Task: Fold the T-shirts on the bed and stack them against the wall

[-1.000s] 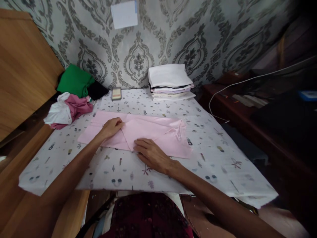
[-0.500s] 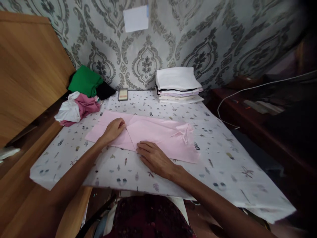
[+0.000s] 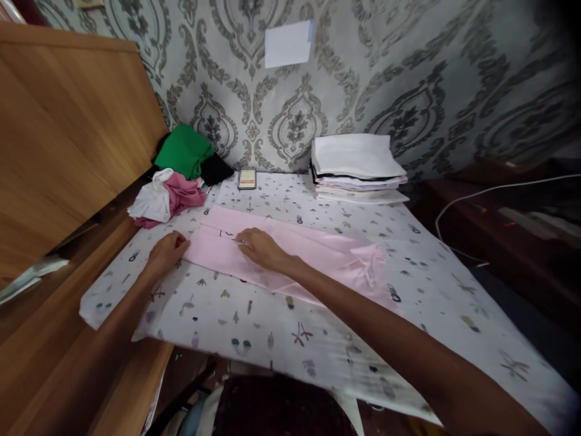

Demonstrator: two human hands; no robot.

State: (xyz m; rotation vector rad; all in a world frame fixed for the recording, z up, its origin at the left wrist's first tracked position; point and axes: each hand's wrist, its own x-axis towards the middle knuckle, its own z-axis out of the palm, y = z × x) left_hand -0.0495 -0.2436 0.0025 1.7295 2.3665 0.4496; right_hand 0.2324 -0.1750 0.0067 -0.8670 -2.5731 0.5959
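Observation:
A long, folded pink cloth (image 3: 318, 257) lies across the table, gathered and crumpled at its right end. Thin dark lines, perhaps a print, show on its left part beside my right fingers. My left hand (image 3: 166, 254) is at the cloth's left end, its fingers curled and closed at the edge there. Over the left half of the cloth rests my right hand (image 3: 261, 247), palm down, fingers slightly bent and touching the fabric. My right forearm hides part of the cloth's near edge.
The table has a patterned white cover (image 3: 272, 327). A neat stack of folded clothes (image 3: 354, 157) stands at the back right. Crumpled white and pink clothes (image 3: 170, 197) and a green cloth (image 3: 184, 148) lie at the back left, near a small framed card (image 3: 247, 179). A wooden panel (image 3: 77, 133) borders the left.
My left hand has moved left to the cloth's end. My right hand has slid up and left over the cloth. The diagonal fold no longer shows, and dark lines are visible. The view has shifted.

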